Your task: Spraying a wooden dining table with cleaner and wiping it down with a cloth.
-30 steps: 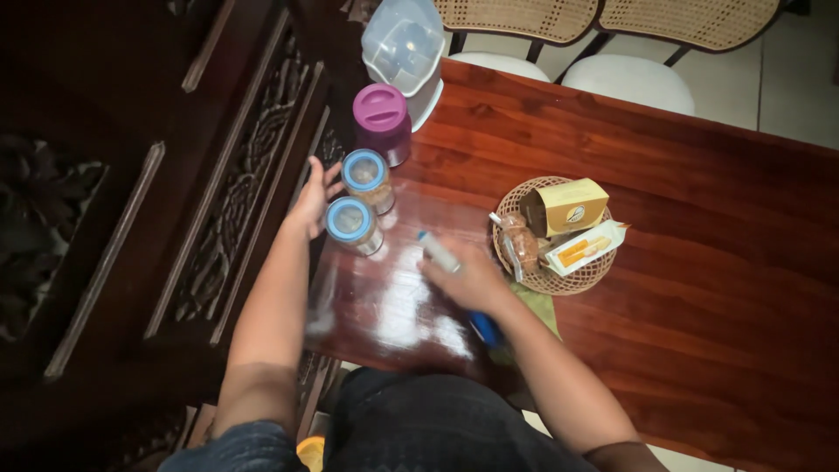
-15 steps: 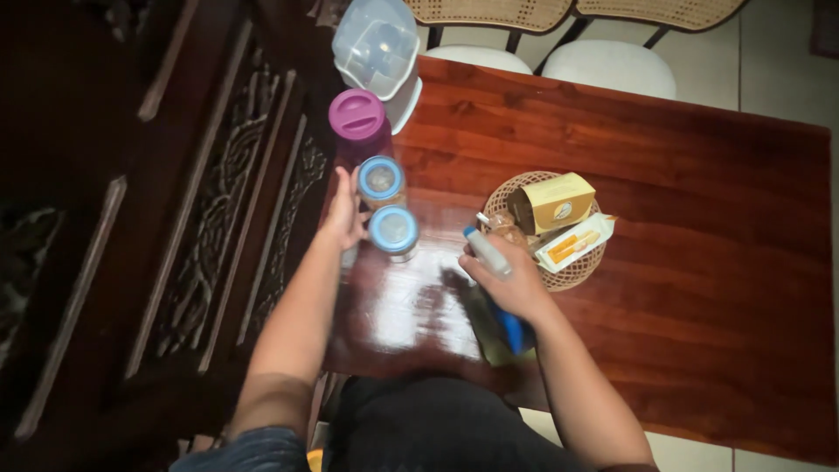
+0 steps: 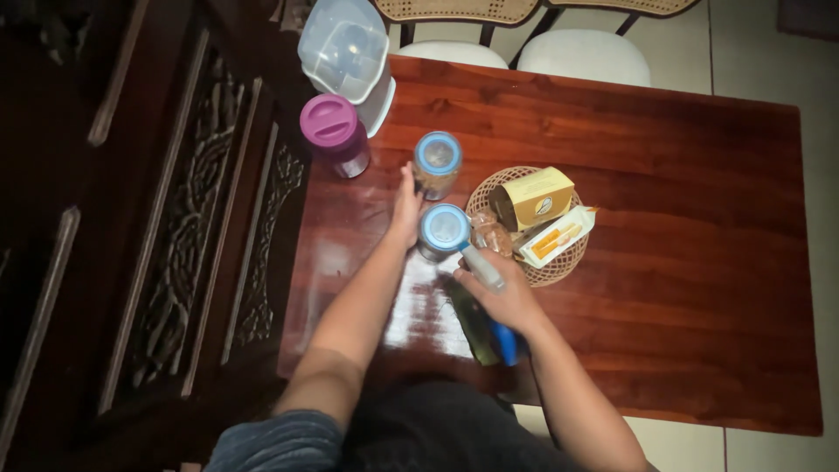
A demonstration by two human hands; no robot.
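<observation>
Jars: two blue-lidded jars [image 3: 441, 197] stand near the table's [image 3: 699, 227] left edge, left hand [image 3: 405, 208] open-palmed against them. Right hand [image 3: 502, 293] grips a blue-and-white spray bottle [image 3: 491, 293], beside the wicker basket [image 3: 559, 271].

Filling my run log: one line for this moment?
left hand: against two blue-lidded jars | right hand: holds spray bottle | table: wet patch

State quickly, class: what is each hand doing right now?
Left hand: open, pressed flat against the two blue-lidded jars.
Right hand: closed around a blue and white spray bottle.
</observation>
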